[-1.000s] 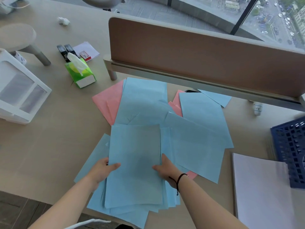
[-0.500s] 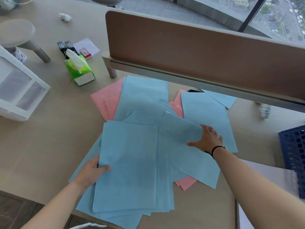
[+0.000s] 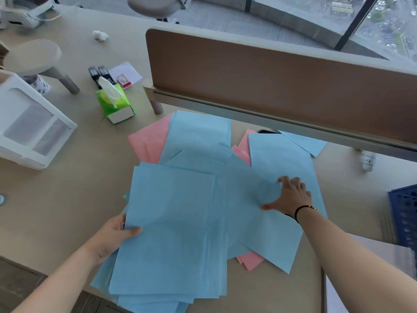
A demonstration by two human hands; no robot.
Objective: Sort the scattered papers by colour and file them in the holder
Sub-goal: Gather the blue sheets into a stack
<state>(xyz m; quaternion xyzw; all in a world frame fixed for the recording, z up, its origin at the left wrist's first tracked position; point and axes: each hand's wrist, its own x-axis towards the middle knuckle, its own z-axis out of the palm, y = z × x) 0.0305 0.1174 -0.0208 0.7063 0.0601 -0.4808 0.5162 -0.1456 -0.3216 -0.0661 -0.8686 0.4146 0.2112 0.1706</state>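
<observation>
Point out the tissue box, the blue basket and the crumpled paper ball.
tissue box (image 3: 117, 107): head view, green top face.
blue basket (image 3: 405, 213): head view, latticed side wall.
crumpled paper ball (image 3: 100, 35): head view, its middle.

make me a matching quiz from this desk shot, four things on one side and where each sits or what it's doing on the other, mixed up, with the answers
Things:
1. left hand
2. right hand
3. tissue box
4. pink sheets

States:
A. partly hidden beneath blue paper
B. spread flat on a loose blue sheet
C. standing on the desk, far left of the papers
D. gripping the edge of the blue stack

Pairs: 1-D, 2-B, 3-C, 4-A
</observation>
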